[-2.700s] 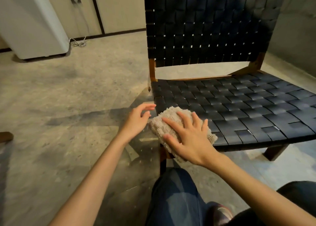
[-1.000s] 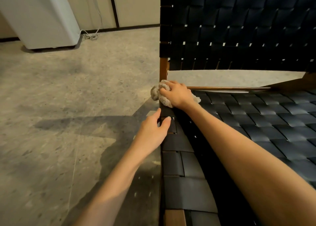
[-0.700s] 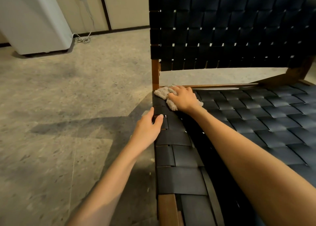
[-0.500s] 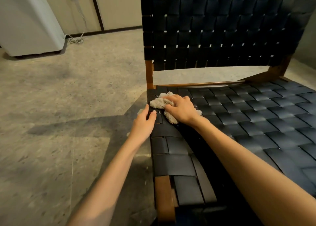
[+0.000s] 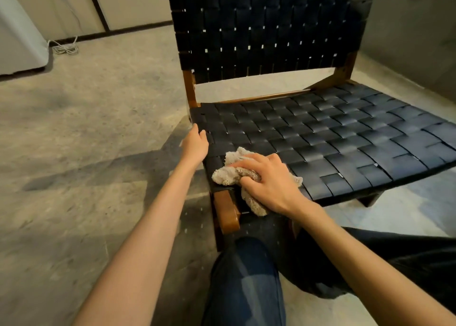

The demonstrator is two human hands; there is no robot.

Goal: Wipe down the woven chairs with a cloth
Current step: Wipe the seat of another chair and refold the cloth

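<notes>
- Beige terry cloth (image 5: 228, 176) lies bunched on the near-left corner of the woven chair (image 5: 320, 138). One end spills over the seat's front edge, just right of the wooden frame (image 5: 228, 212).
- Your right hand (image 5: 270, 181) sits on top of the cloth, palm down. The fingers are curled into the folds and the thumb is tucked against the near side, so the cloth is gripped and pressed onto the dark straps.
- Your right forearm comes in from the lower right and rises to the seat. The wrist is low, just in front of the seat's front edge.
- Your left hand (image 5: 196, 145) rests on the left edge of the seat, a little farther back than the cloth and not touching it.
- Two digits of the left hand point away from you, fairly straight, with their tips on the edge straps. The hand holds nothing, and its other fingers are hidden behind it.
- Your left arm is stretched nearly straight from the lower left, and its forearm runs over the floor (image 5: 86, 133) beside the chair.
- The seat's weave spreads to the right and far from both hands, with the backrest (image 5: 266, 29) standing upright at the far side.
- Your knee (image 5: 246, 281), in blue denim, is bent just in front of the chair's near-left leg.
- A white appliance (image 5: 17, 41) stands at the far left, with a coiled cable (image 5: 64, 48) on the floor beside it.
</notes>
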